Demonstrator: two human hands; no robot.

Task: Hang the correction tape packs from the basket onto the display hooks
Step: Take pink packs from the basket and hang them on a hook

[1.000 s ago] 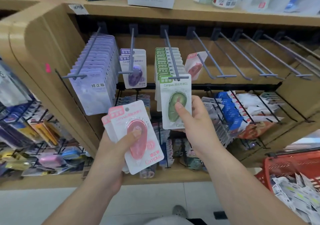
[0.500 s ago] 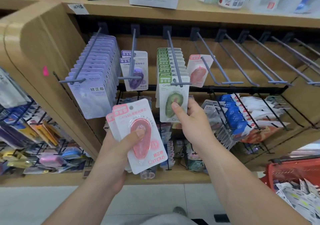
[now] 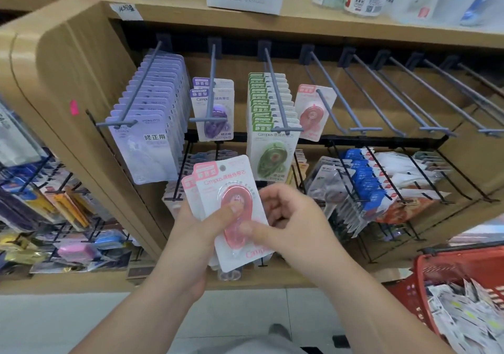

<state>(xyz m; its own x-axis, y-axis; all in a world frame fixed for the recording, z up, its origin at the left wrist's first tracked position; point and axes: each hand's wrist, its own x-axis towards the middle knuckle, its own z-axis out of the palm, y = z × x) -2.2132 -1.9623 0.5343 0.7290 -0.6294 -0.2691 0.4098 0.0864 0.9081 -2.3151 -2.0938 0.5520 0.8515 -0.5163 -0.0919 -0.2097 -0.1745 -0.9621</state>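
Right hand (image 3: 294,217) moved from green pack (image 3: 270,160) to two pink packs (image 3: 215,187), left hand (image 3: 191,233) too, both grips grasping them

A light-wood shelving unit (image 3: 81,86) fills the view behind the left hand (image 3: 191,233) and right hand (image 3: 297,225), its corner rounded off to the left of them. Its flat top shelf (image 3: 300,26) runs well above them, and a lower wooden ledge (image 3: 81,280) passes just below them. Beneath the wrists lies a pale tiled floor (image 3: 68,326) with faint grout lines. The light is soft and even.
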